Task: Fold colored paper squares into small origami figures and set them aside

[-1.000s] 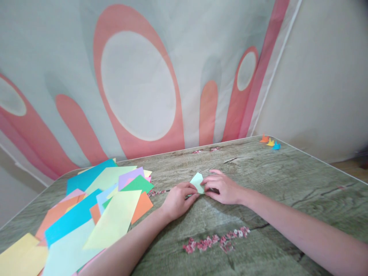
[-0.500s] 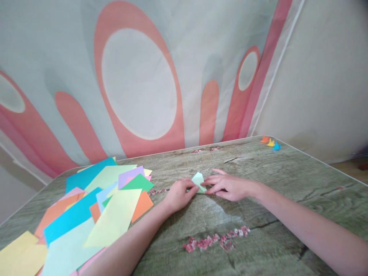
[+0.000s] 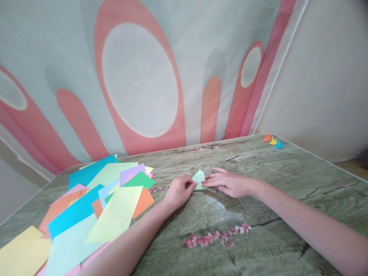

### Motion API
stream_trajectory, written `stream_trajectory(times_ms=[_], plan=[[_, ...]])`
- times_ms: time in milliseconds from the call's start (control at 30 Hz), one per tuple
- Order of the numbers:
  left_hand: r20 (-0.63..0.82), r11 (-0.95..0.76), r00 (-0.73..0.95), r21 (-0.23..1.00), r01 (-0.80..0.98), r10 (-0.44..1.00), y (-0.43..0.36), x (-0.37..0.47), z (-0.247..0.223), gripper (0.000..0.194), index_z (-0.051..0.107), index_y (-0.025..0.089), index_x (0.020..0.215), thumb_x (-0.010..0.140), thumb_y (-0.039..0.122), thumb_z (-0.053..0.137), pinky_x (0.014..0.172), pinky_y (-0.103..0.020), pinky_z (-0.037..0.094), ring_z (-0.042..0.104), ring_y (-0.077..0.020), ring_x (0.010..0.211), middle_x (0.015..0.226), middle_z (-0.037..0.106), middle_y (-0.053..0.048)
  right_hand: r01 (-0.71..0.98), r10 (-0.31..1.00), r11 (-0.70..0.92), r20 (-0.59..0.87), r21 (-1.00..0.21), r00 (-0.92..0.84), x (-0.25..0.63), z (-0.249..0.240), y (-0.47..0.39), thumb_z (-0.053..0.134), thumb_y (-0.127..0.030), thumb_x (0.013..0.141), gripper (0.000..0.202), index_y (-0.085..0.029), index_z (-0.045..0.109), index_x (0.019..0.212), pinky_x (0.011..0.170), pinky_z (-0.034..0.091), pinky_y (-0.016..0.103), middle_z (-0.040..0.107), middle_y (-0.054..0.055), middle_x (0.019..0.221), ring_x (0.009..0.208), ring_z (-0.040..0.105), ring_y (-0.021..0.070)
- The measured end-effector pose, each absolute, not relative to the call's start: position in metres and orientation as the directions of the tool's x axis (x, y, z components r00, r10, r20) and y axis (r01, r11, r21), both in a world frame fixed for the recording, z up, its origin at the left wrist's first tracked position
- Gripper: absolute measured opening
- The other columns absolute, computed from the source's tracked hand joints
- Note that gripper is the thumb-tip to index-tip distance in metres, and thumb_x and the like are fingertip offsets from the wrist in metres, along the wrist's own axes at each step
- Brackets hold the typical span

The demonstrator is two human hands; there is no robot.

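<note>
A small piece of folded pale green paper lies on the table between my two hands, with a pointed top edge. My left hand pinches its left side, thumb and fingers closed on the paper. From the other side my right hand reaches in, fingers stretched out and fairly flat, fingertips resting on the paper's right edge. The fingertips cover parts of both side edges.
Loose coloured paper sheets overlap in a spread pile on the left, beside my left forearm. Three small folded paper figures, orange, yellow and blue, stand at the far right corner. A printed backdrop hangs behind the wood-patterned table.
My right fingers have drawn closer together and lie flatter along the paper's right side. My left hand keeps its hold. The whole view has shifted slightly.
</note>
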State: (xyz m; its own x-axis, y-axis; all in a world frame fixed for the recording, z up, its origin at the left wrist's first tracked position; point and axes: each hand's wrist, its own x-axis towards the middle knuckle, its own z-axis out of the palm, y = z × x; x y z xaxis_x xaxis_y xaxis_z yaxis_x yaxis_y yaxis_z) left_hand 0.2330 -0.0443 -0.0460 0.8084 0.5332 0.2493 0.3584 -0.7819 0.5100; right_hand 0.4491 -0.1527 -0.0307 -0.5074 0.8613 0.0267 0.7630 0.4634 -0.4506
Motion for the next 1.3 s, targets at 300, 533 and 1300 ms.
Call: stream_trajectory(times_ms=[300,533,1300], plan=[[0.264,-0.813,0.803,0.423,0.401,0.533,-0.048,0.237,-0.047,0.014,0.059,0.017,0.073,0.081,0.023,0.051,0.07,-0.025,0.041,0.055,-0.0158,0.076,0.078,0.059,-0.003,0.759,0.842,0.498,0.023,-0.42,-0.54,0.45,-0.032,-0.153,0.038,0.007,0.064,0.076,-0.036,0.045,0.127,0.109,0.002,0.05,0.042,-0.003,0.136,0.128,0.033,0.0154],[0.299,-0.831,0.799,0.389,0.398,0.522,-0.05,0.237,-0.049,0.009,0.056,0.017,0.073,0.08,0.018,0.051,0.073,-0.028,0.043,0.054,-0.0168,0.078,0.078,0.056,-0.004,0.782,0.843,0.488,-0.023,-0.387,-0.538,0.45,-0.031,-0.152,0.036,0.006,0.056,0.083,-0.034,0.044,0.128,0.109,0.004,0.049,0.039,-0.004,0.138,0.129,0.031,0.0161],[-0.003,-0.906,0.907,-0.046,0.42,0.42,-0.103,0.217,-0.041,0.077,0.031,0.01,0.136,0.083,0.065,0.024,0.106,-0.039,0.023,0.024,-0.0271,0.132,0.144,0.025,-0.014,0.776,0.851,0.466,-0.025,-0.424,-0.524,0.448,-0.03,-0.155,0.036,0.005,0.058,0.081,-0.035,0.043,0.128,0.108,0.01,0.049,0.038,-0.002,0.138,0.13,0.029,0.0161]])
